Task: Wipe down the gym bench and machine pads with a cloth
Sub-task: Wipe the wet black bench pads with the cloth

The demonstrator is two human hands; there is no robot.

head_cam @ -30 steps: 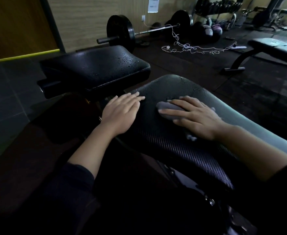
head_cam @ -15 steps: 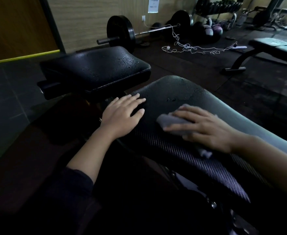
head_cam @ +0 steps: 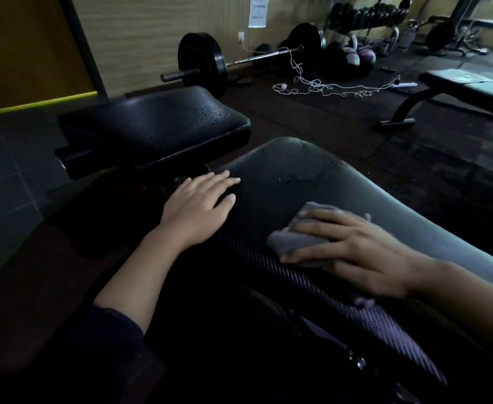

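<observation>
A long black textured bench pad (head_cam: pixel 312 182) runs from the centre toward the lower right, with water droplets near its far end. My right hand (head_cam: pixel 353 252) lies flat with spread fingers on a grey cloth (head_cam: pixel 294 242) and presses it onto the pad. My left hand (head_cam: pixel 198 205) rests flat on the pad's left edge, fingers straight. Beyond it stands a separate black seat pad (head_cam: pixel 152 126), also speckled with droplets on its right side.
A loaded barbell (head_cam: pixel 210 64) lies on the dark rubber floor by the wood-panelled wall. A tangled white cord (head_cam: pixel 321 87) sprawls behind the bench. Another flat bench (head_cam: pixel 469 88) stands at the right, with a dumbbell rack (head_cam: pixel 364 13) at the back.
My right hand has slid the cloth along the pad toward me and to the right. My left hand has stayed in place on the pad's edge.
</observation>
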